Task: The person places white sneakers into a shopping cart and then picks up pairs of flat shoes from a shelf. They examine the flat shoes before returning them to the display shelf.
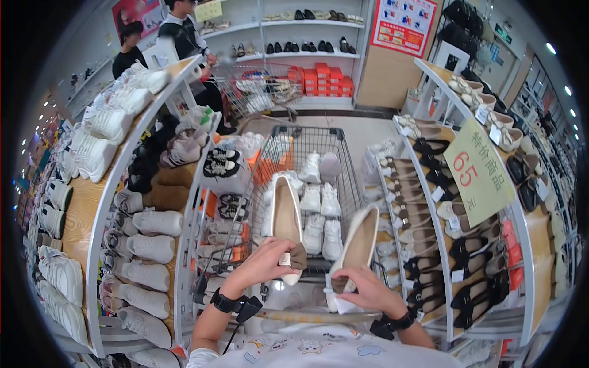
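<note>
In my left hand (265, 265) is a cream flat shoe (286, 208) with a brown bow at its toe; the fingers pinch that bow end and the heel points away from me. My right hand (363, 288) grips the toe end of a matching flat shoe (359, 242), which tilts to the right. A white tag hangs by the right fingers. Both shoes are above a wire shopping cart (350, 165). White sneakers (313, 199) lie in rows inside the cart. Black straps circle both wrists.
On the left, a shelf rack (116, 190) holds white sneakers. To the right, another rack (423, 214) carries flats and a yellow price sign (478, 172). Two people stand at the back left near a second cart (261, 89). Orange boxes (328, 80) are stacked behind.
</note>
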A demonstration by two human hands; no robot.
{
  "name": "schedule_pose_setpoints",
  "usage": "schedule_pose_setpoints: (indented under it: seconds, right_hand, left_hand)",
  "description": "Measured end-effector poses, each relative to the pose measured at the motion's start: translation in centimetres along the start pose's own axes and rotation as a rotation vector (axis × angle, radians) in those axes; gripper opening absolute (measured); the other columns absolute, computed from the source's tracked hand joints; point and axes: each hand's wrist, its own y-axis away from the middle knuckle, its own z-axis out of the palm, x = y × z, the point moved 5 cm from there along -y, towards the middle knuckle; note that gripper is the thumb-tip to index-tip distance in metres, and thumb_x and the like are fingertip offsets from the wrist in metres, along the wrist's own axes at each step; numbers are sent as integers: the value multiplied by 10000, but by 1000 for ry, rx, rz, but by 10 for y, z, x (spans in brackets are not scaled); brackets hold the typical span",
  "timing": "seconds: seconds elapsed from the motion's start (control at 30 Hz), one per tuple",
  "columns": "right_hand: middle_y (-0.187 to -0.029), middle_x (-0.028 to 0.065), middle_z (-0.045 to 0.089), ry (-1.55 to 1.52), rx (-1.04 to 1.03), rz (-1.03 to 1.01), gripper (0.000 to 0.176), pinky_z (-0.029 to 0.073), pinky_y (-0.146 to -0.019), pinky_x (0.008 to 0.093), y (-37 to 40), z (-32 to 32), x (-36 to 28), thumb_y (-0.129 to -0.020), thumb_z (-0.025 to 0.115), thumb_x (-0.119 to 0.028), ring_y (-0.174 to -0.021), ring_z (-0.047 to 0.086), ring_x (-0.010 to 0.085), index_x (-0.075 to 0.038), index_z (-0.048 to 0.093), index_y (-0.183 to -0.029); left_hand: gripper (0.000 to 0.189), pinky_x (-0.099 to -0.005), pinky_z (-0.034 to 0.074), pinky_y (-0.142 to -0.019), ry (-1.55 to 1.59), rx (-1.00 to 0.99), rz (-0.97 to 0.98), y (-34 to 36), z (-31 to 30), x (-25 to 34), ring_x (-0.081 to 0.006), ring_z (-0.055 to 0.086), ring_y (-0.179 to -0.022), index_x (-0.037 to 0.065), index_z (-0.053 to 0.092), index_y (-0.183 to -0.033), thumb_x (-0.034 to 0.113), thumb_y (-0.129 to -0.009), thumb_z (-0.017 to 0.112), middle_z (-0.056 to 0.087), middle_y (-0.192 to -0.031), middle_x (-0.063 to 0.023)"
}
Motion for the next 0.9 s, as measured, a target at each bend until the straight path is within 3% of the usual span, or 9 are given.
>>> schedule_pose_setpoints:
  seconds: [0.17, 0.2, 0.33, 0.43, 0.77, 0.9]
  right_hand:
    - [-943, 62, 580, 265, -23, -174, 481, 345, -898, 380, -21, 9, -17, -708, 684, -67, -895, 547, 229, -117, 481, -1142]
    - [-964, 64, 586, 273, -31, -170, 596, 318, -957, 414, -24, 13, -16, -697, 681, -30, -894, 559, 227, -129, 433, -1229]
    - [-1006, 68, 591, 254, -68, -97, 720, 280, -1020, 437, -35, 23, -20, -690, 672, -2, -895, 573, 235, -136, 362, -1326]
    - [-1094, 122, 568, 124, -58, -98, 832, 263, -1048, 457, -39, 30, -24, -710, 651, 3, -916, 572, 277, -148, 243, -1419]
    - [-1124, 130, 551, 181, -2, -2, 876, 290, -1025, 442, -36, 43, -31, -699, 654, 4, -944, 547, 298, -150, 205, -1436]
    - [-1035, 122, 557, 260, 44, 25, 885, 307, -1008, 433, -30, 43, -38, -690, 661, 10, -920, 527, 285, -155, 214, -1437]
  left_hand:
    - [455, -357, 373, -885, 5, 28, 16, 27, 13, -3, -309, 534, -940, 12, 528, -1023, 224, -687, 749, 595, -943, -147]
    - [453, -362, 372, -892, 5, 41, 25, 30, 15, -3, -314, 531, -937, 14, 526, -1025, 217, -685, 748, 591, -936, -147]
    - [433, -378, 367, -909, 3, 82, 71, 36, 21, -3, -317, 527, -909, 18, 522, -1008, 195, -678, 741, 571, -903, -141]
    - [419, -387, 364, -917, 14, 69, 121, 36, 22, -5, -313, 526, -888, 19, 519, -988, 185, -673, 740, 555, -878, -138]
    - [423, -404, 337, -971, 69, 66, 246, 34, 24, -17, -305, 524, -882, 22, 535, -972, 196, -651, 750, 541, -861, -133]
    - [462, -407, 322, -989, 103, 11, 307, 31, 28, -19, -292, 522, -883, 33, 563, -993, 257, -641, 762, 533, -843, -120]
